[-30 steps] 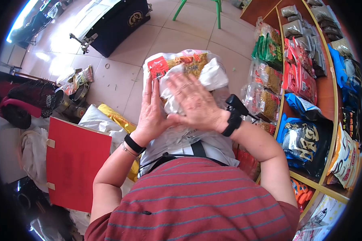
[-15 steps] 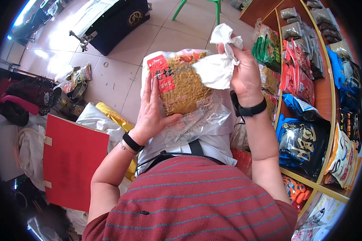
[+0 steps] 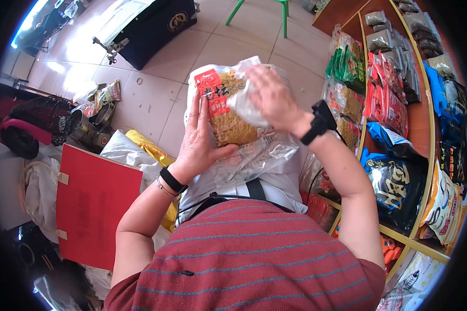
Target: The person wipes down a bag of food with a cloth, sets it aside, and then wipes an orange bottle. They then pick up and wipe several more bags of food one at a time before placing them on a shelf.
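Note:
A clear plastic packet of instant noodles point(image 3: 229, 133) with a red label and black lettering lies on my lap. My left hand point(image 3: 194, 147) grips its left and lower side, fingers along the label edge and thumb across the bottom. Over the packet's upper right, my right hand point(image 3: 276, 98) presses a crumpled white cloth point(image 3: 244, 110) flat against the wrapper. The cloth hides part of the print and noodles. Loose transparent wrapping point(image 3: 262, 160) spreads below the packet.
Shelves point(image 3: 424, 171) of bagged goods run along my right, close to my right arm. A red board point(image 3: 98, 205) leans at my left beside white sacks point(image 3: 120, 147). Ahead are a black case point(image 3: 161, 26) and a green stool point(image 3: 284, 20) on the tiled floor.
My right hand has come down and left from beside the packet, bringing the white cloth onto its face. My left hand keeps its hold on the packet.

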Demonstrator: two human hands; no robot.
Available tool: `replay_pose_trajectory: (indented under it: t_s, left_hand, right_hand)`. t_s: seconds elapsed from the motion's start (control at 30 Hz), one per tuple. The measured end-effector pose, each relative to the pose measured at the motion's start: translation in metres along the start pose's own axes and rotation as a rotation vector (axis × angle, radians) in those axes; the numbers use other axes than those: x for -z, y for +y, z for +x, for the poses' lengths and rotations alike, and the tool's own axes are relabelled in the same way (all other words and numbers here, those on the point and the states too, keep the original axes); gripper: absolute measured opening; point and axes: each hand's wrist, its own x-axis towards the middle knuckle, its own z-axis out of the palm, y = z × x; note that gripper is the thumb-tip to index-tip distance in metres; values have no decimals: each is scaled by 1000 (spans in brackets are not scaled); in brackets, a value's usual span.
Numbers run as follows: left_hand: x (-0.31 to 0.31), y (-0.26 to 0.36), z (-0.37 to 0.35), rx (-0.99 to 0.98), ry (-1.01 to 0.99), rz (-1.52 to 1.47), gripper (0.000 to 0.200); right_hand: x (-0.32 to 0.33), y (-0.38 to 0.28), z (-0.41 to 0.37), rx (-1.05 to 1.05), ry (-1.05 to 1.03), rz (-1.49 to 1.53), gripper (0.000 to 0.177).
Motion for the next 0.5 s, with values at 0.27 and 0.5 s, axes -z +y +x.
replay_pose_trajectory:
  t_s: [0.27, 0.5]
  left_hand:
    - [-1, 0, -3, 76, -40, -8, 133]
    - [2, 2, -2, 40, 4, 30, 134]
  right_hand:
    - [-24, -42, 59, -170, -85, -114, 39]
    - [-14, 7, 50, 167, -170, -178, 41]
